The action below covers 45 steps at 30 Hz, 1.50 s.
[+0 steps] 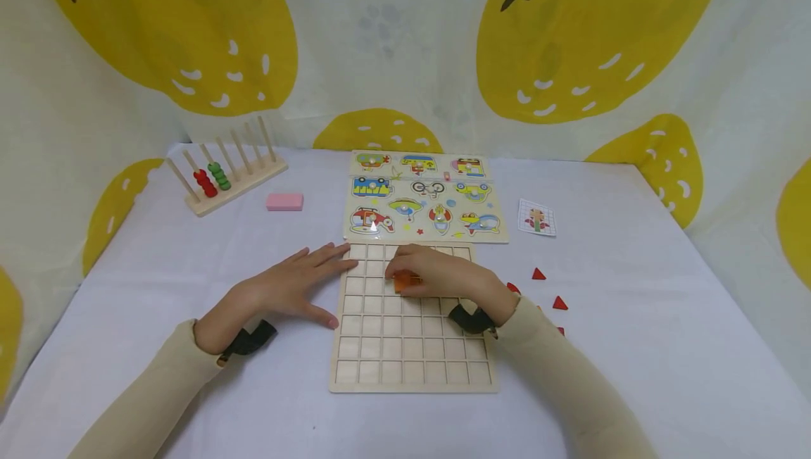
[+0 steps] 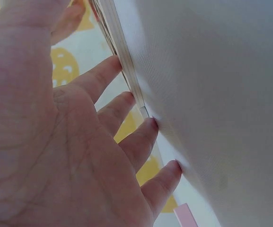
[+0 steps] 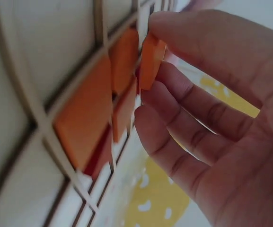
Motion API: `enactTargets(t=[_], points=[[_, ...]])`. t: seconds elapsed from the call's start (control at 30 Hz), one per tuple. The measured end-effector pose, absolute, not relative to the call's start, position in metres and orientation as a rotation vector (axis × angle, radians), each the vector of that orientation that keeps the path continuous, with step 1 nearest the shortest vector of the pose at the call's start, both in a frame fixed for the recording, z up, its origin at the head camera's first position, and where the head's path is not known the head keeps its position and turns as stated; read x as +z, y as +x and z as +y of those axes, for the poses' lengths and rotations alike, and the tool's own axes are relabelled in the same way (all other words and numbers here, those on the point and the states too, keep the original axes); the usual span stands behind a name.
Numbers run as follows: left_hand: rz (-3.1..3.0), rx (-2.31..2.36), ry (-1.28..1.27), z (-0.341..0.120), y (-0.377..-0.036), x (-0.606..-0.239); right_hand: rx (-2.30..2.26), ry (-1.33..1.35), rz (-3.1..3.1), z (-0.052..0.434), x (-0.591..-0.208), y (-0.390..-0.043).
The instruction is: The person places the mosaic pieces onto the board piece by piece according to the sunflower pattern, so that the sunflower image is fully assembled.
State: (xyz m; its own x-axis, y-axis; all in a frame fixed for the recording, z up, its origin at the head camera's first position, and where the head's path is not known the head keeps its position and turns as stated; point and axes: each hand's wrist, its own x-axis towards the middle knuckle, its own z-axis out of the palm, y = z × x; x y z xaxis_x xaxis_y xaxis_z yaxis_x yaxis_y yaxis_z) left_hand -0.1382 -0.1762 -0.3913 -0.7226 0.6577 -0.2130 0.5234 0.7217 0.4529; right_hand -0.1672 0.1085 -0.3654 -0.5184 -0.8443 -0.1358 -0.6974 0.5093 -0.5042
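Note:
A wooden grid board [image 1: 370, 350] lies on the white cloth between both hands. Over its upper middle, my right hand [image 1: 440, 272] pinches a small orange tile [image 3: 152, 61] between thumb and fingertips. Right behind that tile, orange tiles [image 3: 86, 118] and a dark red tile [image 3: 100, 153] sit in the grid's squares. In the head view my fingers cover most of them, with some orange [image 1: 403, 281] showing. My left hand [image 1: 291, 283] rests at the board's left side, fingers spread and fairly straight. Its fingertips [image 2: 111, 64] touch the edge and the cloth.
Beyond the grid lies a vehicle puzzle board [image 1: 427, 205]. A peg rack [image 1: 243, 188] with red and green beads stands back left, near a pink block [image 1: 284, 202]. On the right are a picture card [image 1: 536, 218] and several red pieces, among them a triangle [image 1: 560, 303].

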Motion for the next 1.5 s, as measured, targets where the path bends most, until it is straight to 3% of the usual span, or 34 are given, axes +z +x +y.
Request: enactTargets(t=[1.5], points=[[2.565,0.524,0.908,-0.1762,-0.1364,-0.3908,-0.573,-1.194,2.457,0.1007,-0.3725,-0.1584]])
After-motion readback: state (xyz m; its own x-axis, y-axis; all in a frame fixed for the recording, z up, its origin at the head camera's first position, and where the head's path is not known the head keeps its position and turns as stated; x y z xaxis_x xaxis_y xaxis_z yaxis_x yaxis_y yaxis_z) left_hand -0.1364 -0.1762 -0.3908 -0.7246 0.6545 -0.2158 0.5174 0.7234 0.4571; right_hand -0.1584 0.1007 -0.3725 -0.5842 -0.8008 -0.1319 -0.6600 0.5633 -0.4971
